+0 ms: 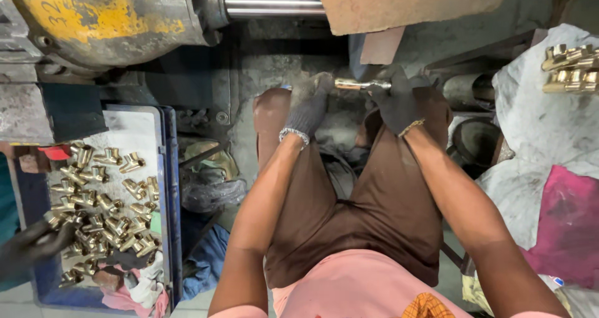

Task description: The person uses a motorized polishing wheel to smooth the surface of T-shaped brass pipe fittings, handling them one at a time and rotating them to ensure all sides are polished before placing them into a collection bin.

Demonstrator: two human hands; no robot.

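Observation:
I sit with my knees apart in brown shorts. My left hand (310, 108) and my right hand (397, 101), both in dark knit gloves, are raised between the knees. Together they grip a short brass-and-steel fitting (360, 85) held level, the left hand at its brass end and the right hand at its silvery end. A blue tray (167, 187) at my left holds several brass tee fittings (106, 209). More brass fittings (569, 68) are stacked on a white cloth at the upper right.
A yellow machine body (106, 15) with a steel rod (274, 3) stands ahead. Another person's black-gloved hand (28, 246) reaches into the tray from the left. A cardboard sheet (399, 3), dark metal rings (477, 140) and a pink cloth (568, 224) lie to the right.

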